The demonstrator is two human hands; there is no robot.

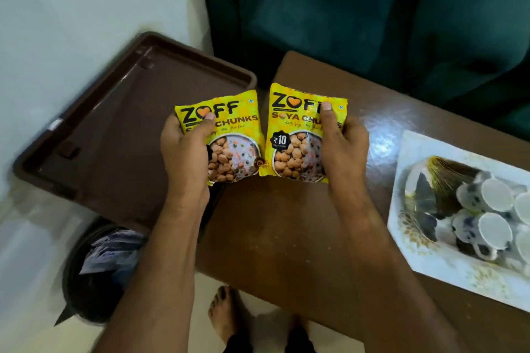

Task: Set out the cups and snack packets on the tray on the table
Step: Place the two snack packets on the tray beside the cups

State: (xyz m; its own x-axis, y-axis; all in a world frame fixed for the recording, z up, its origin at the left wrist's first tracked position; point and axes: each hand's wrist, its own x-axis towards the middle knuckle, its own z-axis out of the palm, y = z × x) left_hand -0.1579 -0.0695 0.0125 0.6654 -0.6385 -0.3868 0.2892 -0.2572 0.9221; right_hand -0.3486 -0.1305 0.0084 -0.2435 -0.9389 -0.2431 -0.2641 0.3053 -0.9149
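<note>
Yellow crinkly plastic snack packets [229,137] [301,135]: I pinch one in each hand [183,146] [341,146], thumbs on top. Slick film could slide out past my fingertips.

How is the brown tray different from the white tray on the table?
The brown tray is plain dark brown with nothing on it; the white tray is white with a gold and dark pattern and holds upturned cups. The brown tray lies to the left, past the table edge; the white tray rests on the table at the right. Both are rectangular with a raised rim.
</note>
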